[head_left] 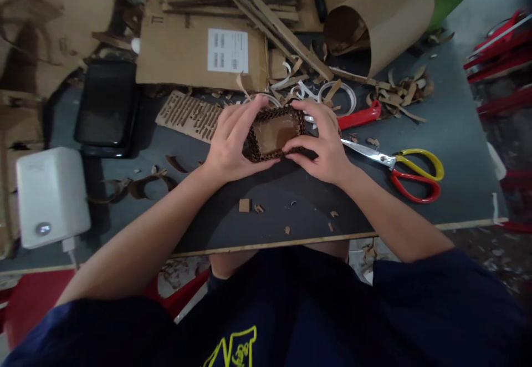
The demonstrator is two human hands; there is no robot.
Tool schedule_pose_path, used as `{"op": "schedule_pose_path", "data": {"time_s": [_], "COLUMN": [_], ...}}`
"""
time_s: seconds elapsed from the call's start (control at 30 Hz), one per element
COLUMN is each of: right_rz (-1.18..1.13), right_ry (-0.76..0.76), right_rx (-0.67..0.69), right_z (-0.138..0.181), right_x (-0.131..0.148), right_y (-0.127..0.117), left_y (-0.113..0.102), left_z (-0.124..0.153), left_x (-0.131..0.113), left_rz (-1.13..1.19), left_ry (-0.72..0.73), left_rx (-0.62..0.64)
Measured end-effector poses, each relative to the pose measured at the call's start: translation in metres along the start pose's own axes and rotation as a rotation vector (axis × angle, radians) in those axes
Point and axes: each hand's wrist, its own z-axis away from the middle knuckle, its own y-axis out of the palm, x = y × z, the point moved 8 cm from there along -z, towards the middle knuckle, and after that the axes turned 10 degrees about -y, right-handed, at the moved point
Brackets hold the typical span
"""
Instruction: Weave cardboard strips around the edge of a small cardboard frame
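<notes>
A small rectangular cardboard frame [274, 134] with corrugated edges sits between both hands above the dark table [449, 134]. My left hand [230, 142] grips its left side, fingers curled over the top edge. My right hand [326, 145] holds its right side, thumb along the lower edge and fingers wrapped over the top corner. The frame's centre is a flat brown panel.
Yellow-and-red scissors [405, 167] lie right of my hands, a red-handled cutter [359, 116] behind them. A flat cardboard box with a label [203, 51], a cardboard roll [380, 20], strips and scraps crowd the back. A black phone [108, 106] and white box [50, 195] sit left.
</notes>
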Motion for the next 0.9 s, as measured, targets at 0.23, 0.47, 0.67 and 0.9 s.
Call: {"op": "schedule_pose_path", "data": {"time_s": [0.23,0.47,0.67,0.9], "right_rz": [-0.008,-0.136,-0.008,0.241], "right_ry": [-0.056,0.147,0.205,0.19], "right_rx": [-0.033,-0.622,-0.521,-0.262], "right_z": [0.0,0.022,0.024,0.015], "right_x": [0.015,-0.025,-0.052,-0.025], "right_y": [-0.007,-0.045,-0.034,-0.032], "left_y": [-0.003,0.03,0.019,-0.036], "left_z": [-0.001,0.006,-0.001,-0.021], "left_x": [-0.005,-0.037,-0.032,0.061], "left_rz": [0.097,0.04,-0.036,-0.029], "left_ry": [-0.061,-0.037,-0.088,-0.213], "left_rx": [-0.043,0.196,0.196,0.181]}}
